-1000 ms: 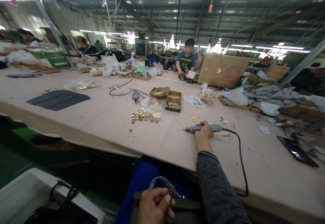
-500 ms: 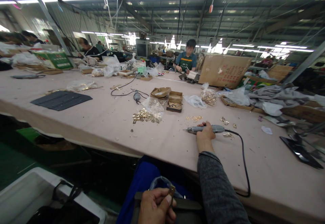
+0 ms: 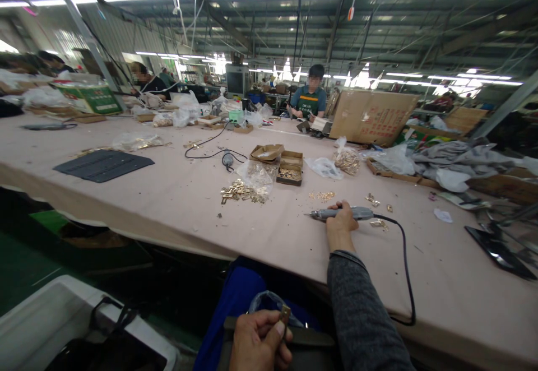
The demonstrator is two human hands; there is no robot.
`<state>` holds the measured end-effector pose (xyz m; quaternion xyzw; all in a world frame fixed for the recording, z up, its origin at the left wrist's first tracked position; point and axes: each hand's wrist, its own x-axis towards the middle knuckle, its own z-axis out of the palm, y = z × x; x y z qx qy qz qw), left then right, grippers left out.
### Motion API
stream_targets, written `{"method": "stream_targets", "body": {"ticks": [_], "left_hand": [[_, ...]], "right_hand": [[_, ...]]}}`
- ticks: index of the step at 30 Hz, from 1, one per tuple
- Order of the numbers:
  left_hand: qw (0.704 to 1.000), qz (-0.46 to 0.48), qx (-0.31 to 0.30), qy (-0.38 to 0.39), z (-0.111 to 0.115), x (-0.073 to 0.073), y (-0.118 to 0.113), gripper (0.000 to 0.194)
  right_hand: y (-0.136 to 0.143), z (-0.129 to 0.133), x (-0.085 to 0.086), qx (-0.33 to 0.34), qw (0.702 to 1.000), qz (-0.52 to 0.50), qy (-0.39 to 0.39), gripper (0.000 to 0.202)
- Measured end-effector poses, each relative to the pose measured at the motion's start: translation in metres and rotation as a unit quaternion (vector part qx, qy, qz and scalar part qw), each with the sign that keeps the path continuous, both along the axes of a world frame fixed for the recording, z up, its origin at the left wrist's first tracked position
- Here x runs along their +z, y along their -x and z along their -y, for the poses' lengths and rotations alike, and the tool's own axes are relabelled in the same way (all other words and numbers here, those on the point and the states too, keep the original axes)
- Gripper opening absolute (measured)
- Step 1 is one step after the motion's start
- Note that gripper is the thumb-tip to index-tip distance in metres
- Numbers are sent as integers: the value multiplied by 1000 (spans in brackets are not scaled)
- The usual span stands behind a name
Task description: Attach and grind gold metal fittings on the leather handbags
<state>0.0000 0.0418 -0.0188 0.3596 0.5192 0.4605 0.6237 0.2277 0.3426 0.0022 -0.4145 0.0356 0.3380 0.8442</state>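
Over the table, my right hand point(image 3: 341, 221) wraps round a grey electric screwdriver point(image 3: 362, 213), whose tip points left and whose black cord point(image 3: 404, 259) trails off to the right. Low in the view, in front of my lap, my left hand point(image 3: 260, 340) pinches a small brass-coloured metal plate point(image 3: 285, 314) between thumb and fingers. Beneath that hand is a dark olive item point(image 3: 311, 338), partly hidden. Tiny gold screws or similar bits point(image 3: 323, 196) are scattered just beyond the screwdriver tip. Several loose gold metal fittings point(image 3: 379, 224) lie beside my right hand.
A pile of gold plates point(image 3: 237, 191) and a small cardboard box point(image 3: 290, 176) of bits stand mid-table. A second corded tool point(image 3: 227, 160) lies behind. Left is a dark flat sheet point(image 3: 105, 165); below it, a white bin point(image 3: 75, 309). A co-worker point(image 3: 310, 99) sits opposite, beside a large carton point(image 3: 372, 116).
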Motion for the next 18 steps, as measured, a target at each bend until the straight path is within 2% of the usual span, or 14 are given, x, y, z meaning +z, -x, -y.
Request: {"method": "stream_targets", "body": {"ticks": [5, 9, 13, 18], "left_hand": [[1000, -9, -13, -1, 0, -3, 2, 44], [1000, -6, 0, -12, -3, -6, -1, 43], [1000, -11, 28, 6, -2, -1, -5, 44], [1000, -7, 29, -1, 4, 11, -5, 35]], "right_hand": [[2, 5, 8, 8, 1000, -22, 2, 31], [1, 25, 25, 67, 996, -44, -25, 27], [-1, 70, 40, 157, 985, -51, -48, 18], [9, 152, 47, 227, 972, -18, -61, 16]]}}
